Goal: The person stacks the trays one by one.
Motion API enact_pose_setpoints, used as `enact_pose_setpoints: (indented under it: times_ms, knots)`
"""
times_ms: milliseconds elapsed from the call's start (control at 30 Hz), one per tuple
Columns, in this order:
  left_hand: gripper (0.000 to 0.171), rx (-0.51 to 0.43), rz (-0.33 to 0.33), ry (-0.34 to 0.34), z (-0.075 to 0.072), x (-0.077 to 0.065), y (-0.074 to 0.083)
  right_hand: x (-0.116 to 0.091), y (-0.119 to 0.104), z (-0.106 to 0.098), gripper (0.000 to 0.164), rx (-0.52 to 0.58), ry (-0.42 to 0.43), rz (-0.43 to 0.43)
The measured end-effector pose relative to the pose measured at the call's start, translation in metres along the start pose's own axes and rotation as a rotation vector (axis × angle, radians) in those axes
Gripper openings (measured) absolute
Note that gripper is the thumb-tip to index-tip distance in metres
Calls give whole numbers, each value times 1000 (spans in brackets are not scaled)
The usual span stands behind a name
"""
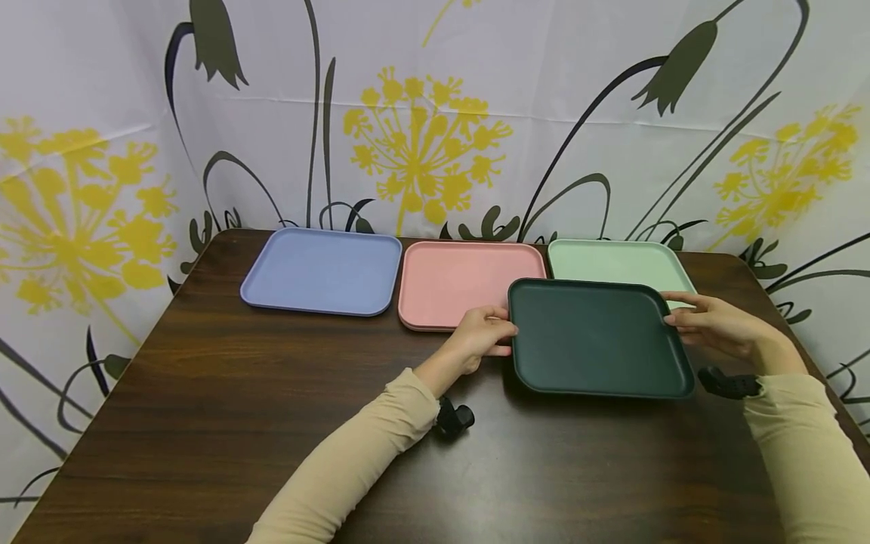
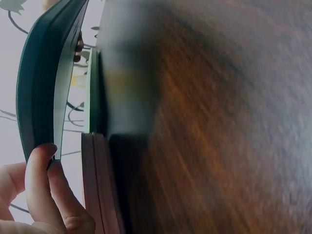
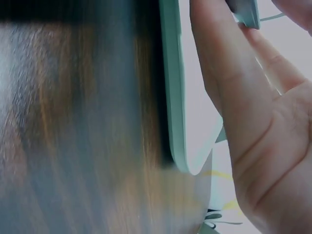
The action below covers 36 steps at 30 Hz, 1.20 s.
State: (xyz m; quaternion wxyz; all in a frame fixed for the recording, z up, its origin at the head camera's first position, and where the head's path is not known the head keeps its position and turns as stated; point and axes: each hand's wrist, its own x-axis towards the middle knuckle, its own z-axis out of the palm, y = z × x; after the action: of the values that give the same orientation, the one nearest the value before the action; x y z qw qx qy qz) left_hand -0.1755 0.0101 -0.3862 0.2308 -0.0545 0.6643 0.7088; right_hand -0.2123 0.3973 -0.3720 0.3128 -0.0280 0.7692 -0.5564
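Observation:
A dark green tray (image 1: 598, 340) is held up above the table between both hands. My left hand (image 1: 481, 332) pinches its left edge; in the left wrist view the fingers (image 2: 40, 180) curl at the rim of the tray (image 2: 41, 92). At the opposite short edge, my right hand (image 1: 720, 325) grips the tray with thumb and fingers. Behind and below it lies a light green tray (image 1: 618, 257), its front part hidden by the dark one. A pink tray (image 1: 469, 272), seemingly two stacked, sits left of that, close to my left hand.
A blue tray (image 1: 322, 272) lies at the back left of the dark wooden table (image 1: 272, 423). Right behind the table's far edge hangs a white curtain (image 1: 272, 128) with yellow and grey flowers. Black wrist cameras (image 1: 454, 417) sit on both wrists.

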Motion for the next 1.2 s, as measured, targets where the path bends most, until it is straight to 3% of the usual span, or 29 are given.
enact_pose_setpoints:
  times_ms: [300, 900, 1200]
  knots:
    - [32, -33, 22, 24, -11, 1, 6, 4, -11, 10, 76, -102, -19, 50]
    - [30, -47, 49, 81, -34, 4, 17, 13, -28, 26, 78, -109, -27, -2]
    - [24, -72, 91, 82, -50, 11, 13, 16, -32, 29, 59, -40, -24, -63]
